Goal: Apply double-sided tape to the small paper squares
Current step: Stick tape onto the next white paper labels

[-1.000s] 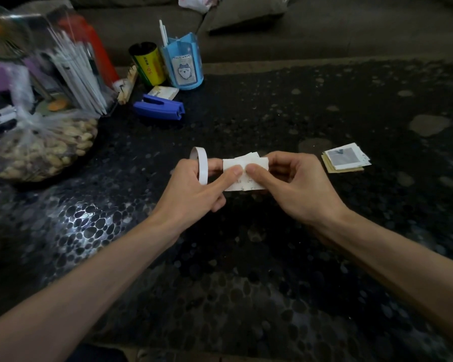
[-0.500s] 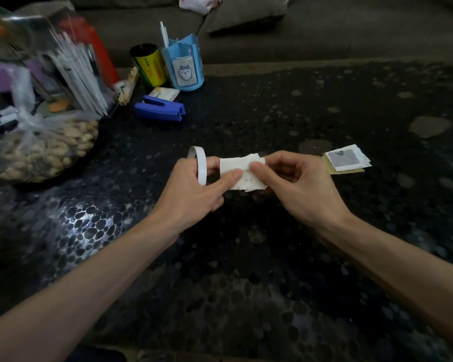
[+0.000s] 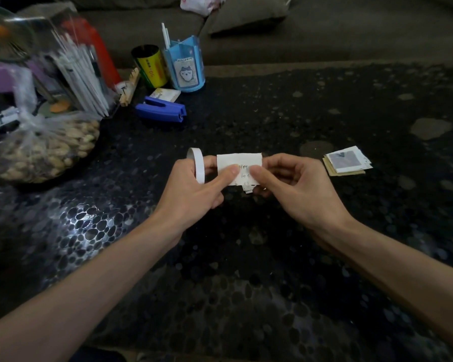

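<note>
Paper piece (image 3: 239, 160): white, rectangular, handwritten; held above glossy pebbled table (image 3: 246, 257).
Left hand (image 3: 191, 189): thumb pinches paper piece; thin white tape ring (image 3: 199, 165) looped on a finger.
Right hand (image 3: 296, 189): fingers pinch paper piece's right edge.

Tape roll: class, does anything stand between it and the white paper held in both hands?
Nothing visible does. The tape roll sits round a finger of the left hand, beside the white paper, which that hand and the right hand both pinch.

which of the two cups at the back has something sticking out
The blue holder with the cartoon sticker: white sticks rise from it, while the yellow can beside it shows none.
</note>
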Action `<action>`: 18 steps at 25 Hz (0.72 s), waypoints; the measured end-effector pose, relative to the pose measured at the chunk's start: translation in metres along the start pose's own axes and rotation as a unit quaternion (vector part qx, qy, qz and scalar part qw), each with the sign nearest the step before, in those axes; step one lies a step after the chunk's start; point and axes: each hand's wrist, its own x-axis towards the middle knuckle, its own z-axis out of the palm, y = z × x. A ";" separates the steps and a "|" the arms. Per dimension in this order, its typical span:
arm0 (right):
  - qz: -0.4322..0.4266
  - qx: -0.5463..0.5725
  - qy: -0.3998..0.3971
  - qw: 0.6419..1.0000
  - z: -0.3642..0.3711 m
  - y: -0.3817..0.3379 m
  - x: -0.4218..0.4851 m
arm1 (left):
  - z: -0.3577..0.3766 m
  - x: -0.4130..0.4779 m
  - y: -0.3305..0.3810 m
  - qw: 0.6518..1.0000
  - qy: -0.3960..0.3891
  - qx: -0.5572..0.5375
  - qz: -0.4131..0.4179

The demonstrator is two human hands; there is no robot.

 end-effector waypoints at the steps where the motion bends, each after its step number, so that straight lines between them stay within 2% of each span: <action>1: 0.004 0.001 -0.001 1.000 0.000 0.000 0.000 | 0.000 0.000 0.001 1.000 0.001 -0.003 0.000; 4: 0.011 -0.017 0.026 0.999 -0.006 0.000 0.005 | 0.003 0.000 0.004 1.000 -0.023 -0.001 -0.014; 7: 0.019 -0.057 0.087 0.994 -0.024 0.002 0.016 | 0.004 0.003 0.007 0.995 -0.044 -0.027 -0.085; 9: 0.031 -0.094 0.132 0.986 -0.044 0.006 0.023 | 0.003 0.005 0.007 0.992 -0.068 -0.033 -0.100; 12: 0.061 -0.144 0.205 0.966 -0.080 0.010 0.036 | 0.003 0.006 0.006 0.991 -0.128 -0.006 -0.038; 15: 0.086 -0.186 0.250 0.946 -0.109 0.015 0.045 | 0.005 0.005 0.005 0.982 -0.163 0.092 0.032; 18: 0.097 -0.215 0.259 0.937 -0.120 0.021 0.049 | 0.012 0.003 0.008 0.973 -0.124 0.173 0.091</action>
